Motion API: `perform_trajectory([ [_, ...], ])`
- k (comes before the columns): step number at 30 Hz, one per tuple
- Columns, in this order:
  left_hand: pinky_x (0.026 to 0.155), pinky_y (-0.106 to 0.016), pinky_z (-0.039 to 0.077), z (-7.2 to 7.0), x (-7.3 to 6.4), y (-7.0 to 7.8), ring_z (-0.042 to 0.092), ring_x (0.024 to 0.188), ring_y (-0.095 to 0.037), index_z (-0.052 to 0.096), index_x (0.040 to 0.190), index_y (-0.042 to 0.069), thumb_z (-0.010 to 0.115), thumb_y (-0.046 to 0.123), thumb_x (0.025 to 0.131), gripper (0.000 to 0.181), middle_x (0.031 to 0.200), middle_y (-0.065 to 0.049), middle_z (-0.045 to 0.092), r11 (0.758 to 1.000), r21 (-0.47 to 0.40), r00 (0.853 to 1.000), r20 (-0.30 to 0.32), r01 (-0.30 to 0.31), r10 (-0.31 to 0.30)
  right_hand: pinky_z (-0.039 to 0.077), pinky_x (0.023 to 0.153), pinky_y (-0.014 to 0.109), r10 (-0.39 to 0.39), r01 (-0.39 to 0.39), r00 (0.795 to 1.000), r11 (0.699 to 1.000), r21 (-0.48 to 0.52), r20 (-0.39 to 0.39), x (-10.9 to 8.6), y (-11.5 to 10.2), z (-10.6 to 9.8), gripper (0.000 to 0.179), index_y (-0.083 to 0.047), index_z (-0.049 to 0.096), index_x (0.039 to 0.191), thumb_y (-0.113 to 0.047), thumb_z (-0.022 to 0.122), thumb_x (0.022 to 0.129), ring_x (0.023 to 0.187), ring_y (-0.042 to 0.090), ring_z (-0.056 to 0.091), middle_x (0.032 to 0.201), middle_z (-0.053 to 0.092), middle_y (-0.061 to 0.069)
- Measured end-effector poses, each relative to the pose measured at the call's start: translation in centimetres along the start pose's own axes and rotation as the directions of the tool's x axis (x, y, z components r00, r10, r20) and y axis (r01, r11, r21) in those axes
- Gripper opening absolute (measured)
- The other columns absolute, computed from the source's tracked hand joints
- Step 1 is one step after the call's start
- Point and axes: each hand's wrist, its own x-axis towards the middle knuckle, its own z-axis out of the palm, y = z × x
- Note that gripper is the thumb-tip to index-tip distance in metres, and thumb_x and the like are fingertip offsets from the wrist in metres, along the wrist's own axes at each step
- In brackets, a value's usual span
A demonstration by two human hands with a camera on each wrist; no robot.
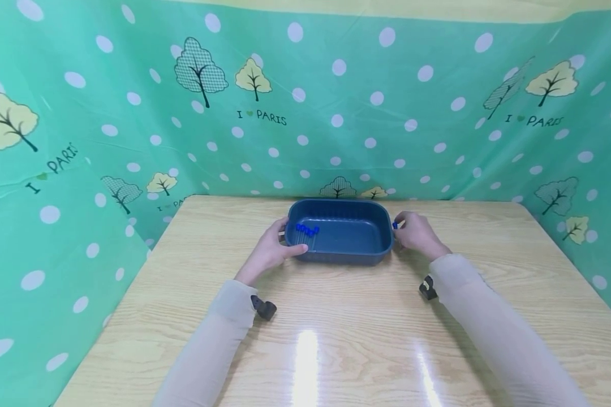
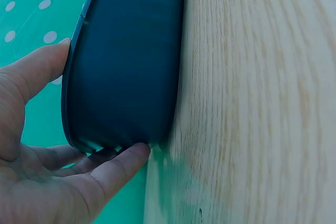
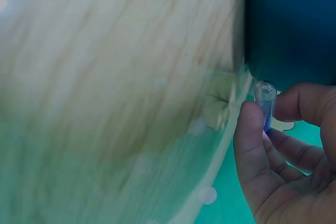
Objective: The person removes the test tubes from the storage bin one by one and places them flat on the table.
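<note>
A dark blue rectangular basin (image 1: 347,255) stands at the far middle of the table. Several clear tubes with blue caps (image 1: 307,230) lie side by side at its left end. My left hand (image 1: 269,249) holds that end, its thumb on the rim and its fingers against the outer wall (image 2: 123,77). Just outside the basin's right end, my right hand (image 1: 416,233) pinches one clear tube (image 3: 266,97) between thumb and fingers. The tube's rounded end shows in the right wrist view, with its blue cap (image 3: 268,123) partly hidden by the fingers.
The wooden table (image 1: 346,316) reaches back to a green dotted curtain (image 1: 336,141), which hangs close behind the basin and along both sides. A dark wrist camera (image 1: 265,308) sits on the left wrist and another (image 1: 427,288) on the right.
</note>
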Motion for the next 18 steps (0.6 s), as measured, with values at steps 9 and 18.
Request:
perform_trajectory([
  [9,0.104,-0.048,0.038,-0.01,-0.15,0.23,0.044,0.129,-0.033,0.028,0.15,0.011,0.083,0.031,0.074,0.096,0.147,-0.012,0.039,1.0,0.001,1.0,0.006,0.011,-0.011,0.054,0.054,0.029,0.012,-0.011,0.999,0.999,-0.042,0.03,0.3,0.18,0.42,0.041,0.012,0.048,0.124,-0.01,0.056,0.09,0.058,0.019,0.065,0.093,0.064,0.026],
  [18,0.104,-0.049,0.038,-0.04,-0.11,0.16,0.044,0.129,-0.033,0.028,0.15,0.012,0.083,0.033,0.074,0.096,0.147,-0.012,0.039,1.0,0.004,1.0,0.005,0.008,-0.008,0.05,0.055,0.028,0.04,-0.034,0.998,0.994,-0.101,0.051,0.59,0.21,0.6,0.036,0.008,0.051,0.119,-0.012,0.054,0.089,0.056,0.019,0.063,0.069,0.066,0.01],
])
